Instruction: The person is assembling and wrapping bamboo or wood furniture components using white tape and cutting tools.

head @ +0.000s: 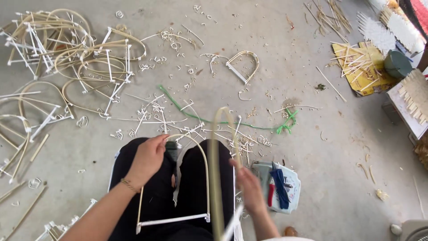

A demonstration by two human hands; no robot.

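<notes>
My left hand [147,159] is closed around a dark green roll of tape [171,147] above my knees in black trousers. An arched cane frame [207,178] with a white crossbar lies across my lap, its arch top near the left hand. My right hand [250,186] grips a bent cane strip [216,147] that loops upward in front of me; the hand is blurred.
A pile of finished arched frames [76,58] lies at the far left, one single frame [244,64] further ahead. A green string [232,123] crosses the concrete floor among scraps. A pale box with pliers [280,185] sits to my right. Yellow cardboard and cane sticks [361,67] lie at the right.
</notes>
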